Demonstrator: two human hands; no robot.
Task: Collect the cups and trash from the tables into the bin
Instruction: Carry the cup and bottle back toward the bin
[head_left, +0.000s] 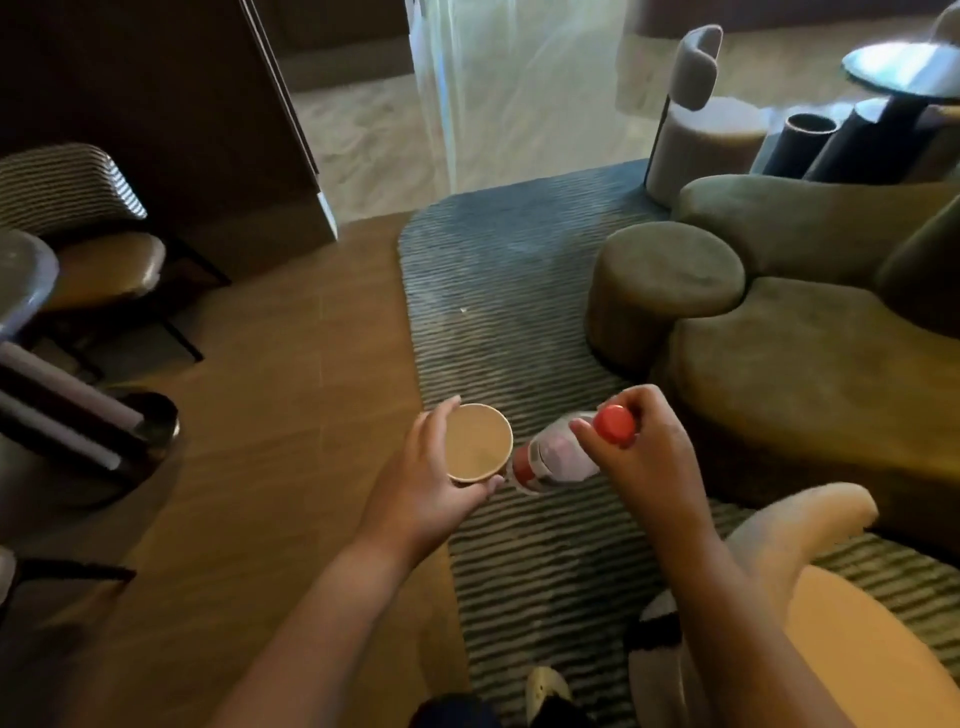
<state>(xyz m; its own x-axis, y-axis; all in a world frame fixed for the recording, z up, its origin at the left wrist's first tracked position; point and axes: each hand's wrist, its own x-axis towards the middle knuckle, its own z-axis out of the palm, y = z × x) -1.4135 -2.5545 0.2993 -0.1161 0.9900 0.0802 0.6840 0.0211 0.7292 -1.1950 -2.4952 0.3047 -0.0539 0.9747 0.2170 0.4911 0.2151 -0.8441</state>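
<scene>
Head view, small brown paper cup (478, 442) upright, open mouth facing up, left hand (431, 483) curled round its side, clear plastic bottle with red cap (558, 457) slanting, cap up-right, base down-left just beside the cup, right hand (644, 447) gripping its cap end, both held above the striped grey rug (493, 291).

Empty paper cup (478, 443) upright, beside tilted red-capped plastic bottle (558, 454), both held.
</scene>
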